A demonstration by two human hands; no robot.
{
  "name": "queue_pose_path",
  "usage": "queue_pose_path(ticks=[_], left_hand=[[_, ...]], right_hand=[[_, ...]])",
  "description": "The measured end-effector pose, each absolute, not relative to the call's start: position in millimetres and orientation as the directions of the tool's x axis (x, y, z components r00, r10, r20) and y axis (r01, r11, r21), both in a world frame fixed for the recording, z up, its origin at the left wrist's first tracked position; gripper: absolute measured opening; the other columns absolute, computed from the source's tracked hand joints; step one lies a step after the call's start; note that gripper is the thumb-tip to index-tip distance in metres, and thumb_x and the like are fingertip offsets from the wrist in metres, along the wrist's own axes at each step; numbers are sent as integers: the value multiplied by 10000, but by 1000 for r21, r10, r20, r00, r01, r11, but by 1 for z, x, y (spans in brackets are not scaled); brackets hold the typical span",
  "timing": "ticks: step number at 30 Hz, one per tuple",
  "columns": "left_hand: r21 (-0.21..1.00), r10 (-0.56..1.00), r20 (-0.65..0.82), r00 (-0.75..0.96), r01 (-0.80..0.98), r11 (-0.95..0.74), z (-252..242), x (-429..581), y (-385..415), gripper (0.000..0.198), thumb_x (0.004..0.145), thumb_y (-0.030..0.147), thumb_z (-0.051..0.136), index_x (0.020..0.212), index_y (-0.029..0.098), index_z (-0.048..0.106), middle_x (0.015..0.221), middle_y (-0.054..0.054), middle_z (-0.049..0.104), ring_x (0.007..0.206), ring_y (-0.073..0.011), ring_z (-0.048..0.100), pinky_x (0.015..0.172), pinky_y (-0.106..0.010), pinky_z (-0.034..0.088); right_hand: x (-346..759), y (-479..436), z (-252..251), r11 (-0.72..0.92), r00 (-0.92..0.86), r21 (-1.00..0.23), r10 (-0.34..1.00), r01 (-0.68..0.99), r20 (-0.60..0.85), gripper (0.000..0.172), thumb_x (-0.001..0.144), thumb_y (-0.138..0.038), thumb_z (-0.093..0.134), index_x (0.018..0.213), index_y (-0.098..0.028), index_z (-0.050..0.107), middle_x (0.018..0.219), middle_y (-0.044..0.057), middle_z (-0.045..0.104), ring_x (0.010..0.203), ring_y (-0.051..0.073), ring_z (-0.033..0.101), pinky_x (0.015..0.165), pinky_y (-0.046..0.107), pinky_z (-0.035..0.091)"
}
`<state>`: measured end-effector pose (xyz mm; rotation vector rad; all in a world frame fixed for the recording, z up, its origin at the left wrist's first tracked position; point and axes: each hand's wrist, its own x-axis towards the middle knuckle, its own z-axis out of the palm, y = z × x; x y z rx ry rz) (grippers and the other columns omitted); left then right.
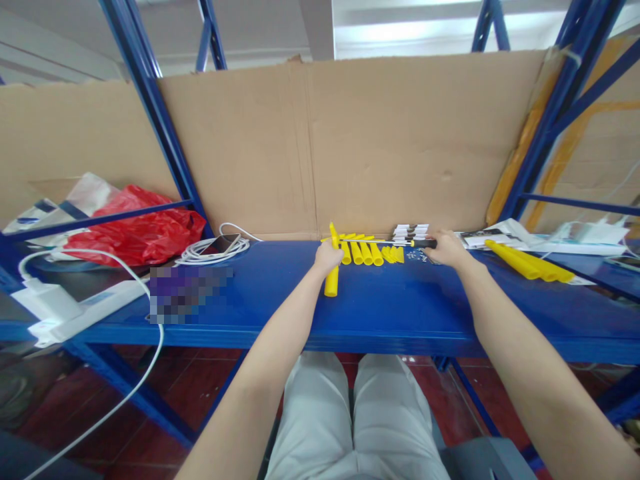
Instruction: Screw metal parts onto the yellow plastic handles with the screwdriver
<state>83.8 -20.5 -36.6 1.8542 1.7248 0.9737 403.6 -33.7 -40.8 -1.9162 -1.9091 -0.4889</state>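
My left hand (327, 257) is closed around a yellow tapered tube (331, 285), held upright with its wide open end down. My right hand (449, 248) grips the black handle of a screwdriver (425, 244). The long thin shaft points left toward the held tube; whether its tip touches the tube cannot be made out. Just beyond the shaft lies a row of similar yellow tubes (367, 253). Small yellow pieces (394, 255) sit to their right, followed by tiny metal bits (423, 256) that look like screws. White-and-black items (410, 231) are stacked behind.
A cardboard sheet (400, 147) backs the blue tabletop (390, 307). More yellow tubes (527, 262) lie on the right. At left are a coiled white cable (215, 252), a red plastic bag (140, 227), and a power strip (100, 308) with a charger, whose cord hangs over the edge.
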Motion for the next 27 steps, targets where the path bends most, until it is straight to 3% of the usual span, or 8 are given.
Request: queue_pose_path(ticks=[5, 9, 12, 17, 22, 27], left_hand=[[724, 981, 192, 1, 675, -142, -37, 85, -19, 326, 803, 57, 557, 1088, 129, 697, 890, -103, 792, 788, -210, 772, 719, -255, 581], [729, 981, 194, 12, 667, -153, -37, 84, -19, 328, 797, 50, 549, 1081, 128, 694, 851, -95, 785, 758, -209, 766, 715, -262, 582], [730, 980, 198, 9, 666, -153, -36, 84, -20, 324, 795, 49, 555, 1077, 129, 694, 845, -90, 782, 747, -205, 762, 714, -264, 581], [734, 981, 196, 0, 663, -146, -36, 84, -21, 314, 795, 44, 557, 1068, 123, 690, 873, -95, 783, 738, -194, 758, 685, -244, 567], [740, 983, 185, 16, 656, -150, -37, 85, -21, 327, 807, 49, 542, 1091, 126, 684, 888, -98, 785, 724, -190, 754, 664, -241, 564], [734, 982, 188, 16, 662, -151, -37, 85, -19, 324, 785, 58, 572, 1074, 142, 693, 834, -76, 782, 733, -196, 757, 707, -256, 580]], right_hand=[[405, -36, -43, -43, 55, -33, 829, 998, 557, 305, 790, -296, 634, 1061, -183, 718, 1138, 158, 708, 1104, 345, 631, 919, 437, 497], [402, -38, -42, -153, 173, -80, 853, 985, 492, 382, 803, -382, 666, 1131, -188, 659, 1038, 150, 735, 989, 336, 676, 833, 418, 507], [403, -36, -43, -130, 155, -87, 870, 988, 468, 400, 774, -374, 687, 1137, -210, 657, 1019, 122, 752, 970, 321, 692, 795, 383, 513], [404, -33, -43, -90, 126, -99, 871, 991, 474, 363, 787, -326, 620, 1114, -205, 722, 1088, 113, 757, 1057, 323, 683, 845, 393, 528], [403, -37, -41, -48, 58, -33, 857, 998, 512, 309, 811, -319, 612, 1045, -176, 753, 1172, 153, 724, 1133, 331, 645, 914, 399, 512], [400, -40, -41, -149, 164, -71, 844, 986, 511, 342, 800, -332, 649, 1103, -181, 703, 1086, 163, 738, 1012, 334, 683, 822, 394, 514]])
